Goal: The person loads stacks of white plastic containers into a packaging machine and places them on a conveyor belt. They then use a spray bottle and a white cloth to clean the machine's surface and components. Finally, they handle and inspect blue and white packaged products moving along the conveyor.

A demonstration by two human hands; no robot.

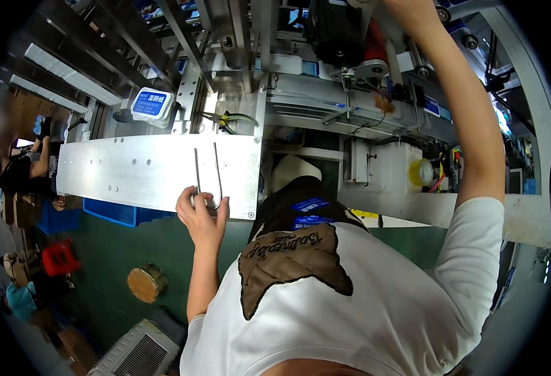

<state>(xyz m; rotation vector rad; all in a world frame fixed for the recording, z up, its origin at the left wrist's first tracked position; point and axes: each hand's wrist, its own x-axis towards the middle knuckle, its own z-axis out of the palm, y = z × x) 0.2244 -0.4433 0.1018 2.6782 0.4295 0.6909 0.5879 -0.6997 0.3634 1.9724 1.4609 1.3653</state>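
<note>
My left hand [203, 216] is closed around the bent end of a thin U-shaped metal rod [218, 172] at the front edge of a bare metal plate [156, 178]. The rod's two legs point away from me over the plate; whether they are fixed to it I cannot tell. My right arm reaches far forward to the upper right. Only the wrist end of my right hand [410, 11] shows at the top edge, near a red and black machine part [375, 50]; its fingers are cut off from view.
Behind the plate lie pliers [228, 119] with yellow-and-black handles and a stack of white, blue-labelled packages [153, 105]. A conveyor [338, 106] runs along the machine to the right. A blue bin [109, 212], a round stool [145, 283] and a red crate [57, 257] stand lower left. Other people sit far left.
</note>
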